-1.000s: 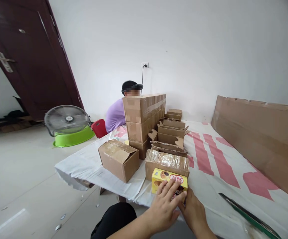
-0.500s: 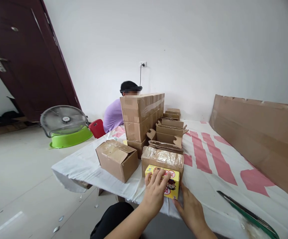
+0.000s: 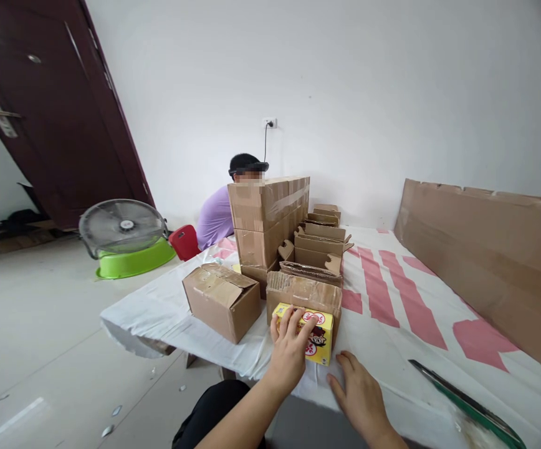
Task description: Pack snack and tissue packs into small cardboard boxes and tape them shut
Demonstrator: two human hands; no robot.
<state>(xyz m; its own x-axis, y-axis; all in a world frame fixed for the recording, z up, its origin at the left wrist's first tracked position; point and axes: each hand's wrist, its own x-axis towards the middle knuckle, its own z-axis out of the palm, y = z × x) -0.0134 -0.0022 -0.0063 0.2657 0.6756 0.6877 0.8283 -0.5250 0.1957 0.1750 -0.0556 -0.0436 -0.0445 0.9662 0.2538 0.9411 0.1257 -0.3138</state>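
Observation:
A small yellow carton [image 3: 317, 335] with a cartoon print stands on the white cloth, pushed against a brown cardboard box [image 3: 304, 293]. My left hand [image 3: 290, 352] rests on the carton's near face, fingers wrapped over its top edge. My right hand [image 3: 358, 394] lies flat on the cloth just right of the carton, fingers stretched out, holding nothing.
A closed cardboard box [image 3: 222, 300] sits to the left, with stacked taped boxes [image 3: 265, 224] and open boxes [image 3: 320, 247] behind. A person in a purple shirt [image 3: 215, 217] sits beyond them. A cardboard sheet [image 3: 485, 249] leans at right, a green-edged strip [image 3: 467, 405] lies near. A fan [image 3: 121, 227] stands on the floor.
The yellow carton has been pushed away from me up against the brown box. My right hand has come off it and now lies flat on the cloth.

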